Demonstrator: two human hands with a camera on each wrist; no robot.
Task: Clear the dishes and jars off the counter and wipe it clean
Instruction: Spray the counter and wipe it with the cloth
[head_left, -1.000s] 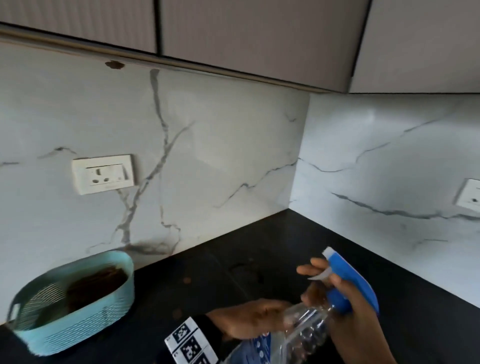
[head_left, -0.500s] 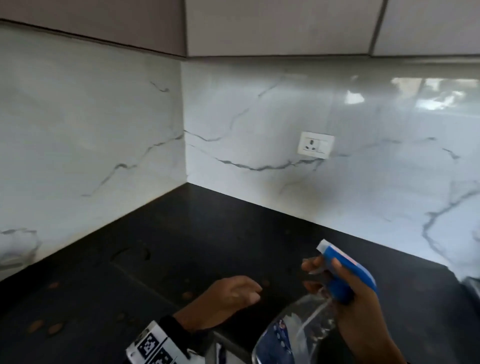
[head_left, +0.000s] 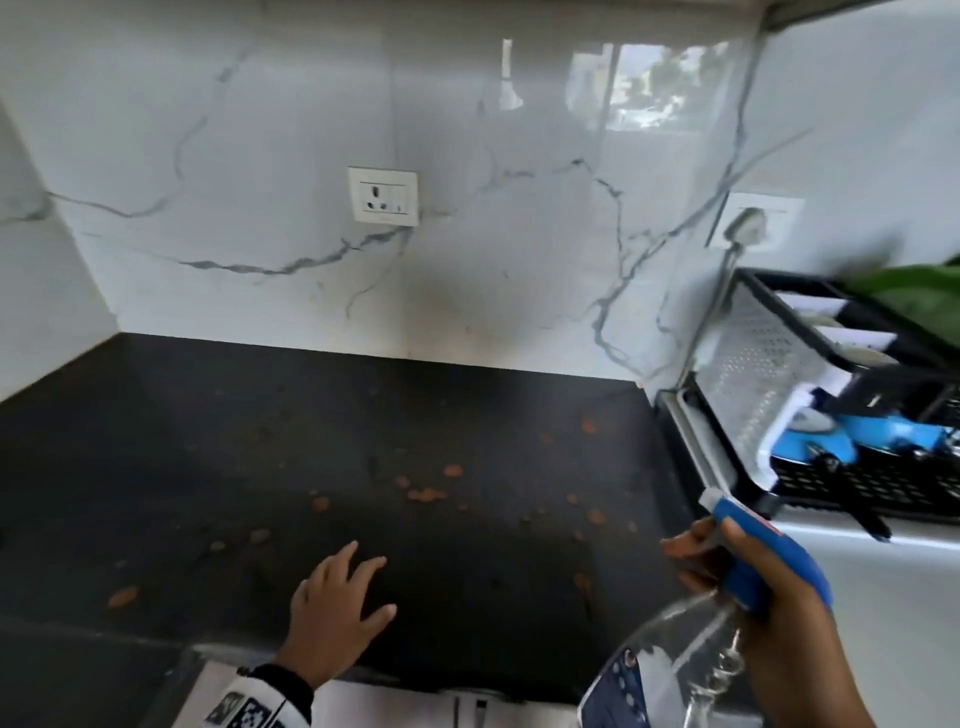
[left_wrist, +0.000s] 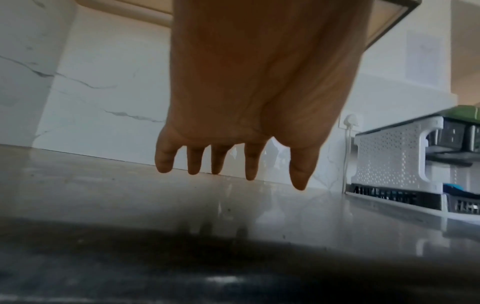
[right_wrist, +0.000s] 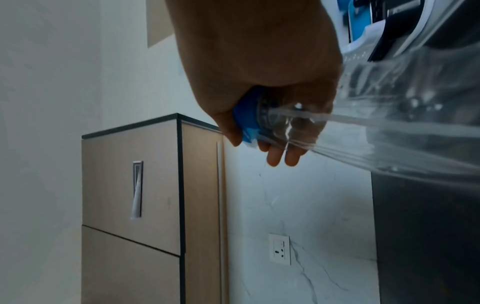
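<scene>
The black counter (head_left: 218, 447) lies bare of dishes and is dotted with brown spots (head_left: 427, 493) around its middle. My right hand (head_left: 779, 618) grips a clear spray bottle (head_left: 670, 670) by its blue trigger head (head_left: 753, 551), nozzle pointing up and left over the counter's right side. In the right wrist view the fingers (right_wrist: 275, 158) curl round the bottle's neck (right_wrist: 262, 119). My left hand (head_left: 337, 608) hovers flat and spread above the counter's front edge, holding nothing; in the left wrist view its fingers (left_wrist: 193, 158) hang straight above the counter (left_wrist: 130, 195).
A black and white dish rack (head_left: 810, 410) with blue items stands at the counter's right end, seen also as the rack (left_wrist: 397, 162). White marble walls with a socket (head_left: 383, 195) close the back and left. A plug and cord (head_left: 740, 234) hang behind the rack.
My view swung right from the corner with the teal basket to the rack end. My left hand let go of the bottle and spread out over the counter; the right still holds the bottle.
</scene>
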